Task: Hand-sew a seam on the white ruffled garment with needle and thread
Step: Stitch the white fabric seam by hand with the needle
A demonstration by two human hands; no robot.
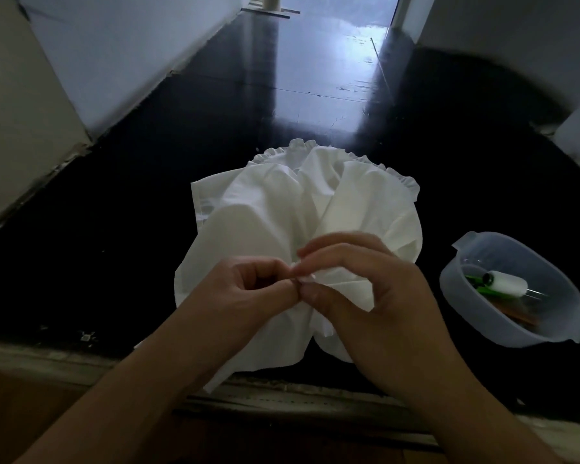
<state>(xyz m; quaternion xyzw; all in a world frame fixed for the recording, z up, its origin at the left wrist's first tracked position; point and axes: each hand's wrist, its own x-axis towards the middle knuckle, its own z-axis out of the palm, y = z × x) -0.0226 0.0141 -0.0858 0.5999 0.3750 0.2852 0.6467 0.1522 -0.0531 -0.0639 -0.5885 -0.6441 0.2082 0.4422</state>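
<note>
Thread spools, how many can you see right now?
1. A white thread spool lies inside the translucent plastic bowl, right of the white ruffled garment. Others may hide beneath the green items there.

White ruffled garment (282, 209) bunched on dark floor, near edge gathered

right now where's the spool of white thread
In the head view the spool of white thread lies on its side in the translucent plastic bowl on the dark floor, right of the white garment and the right hand.
</note>
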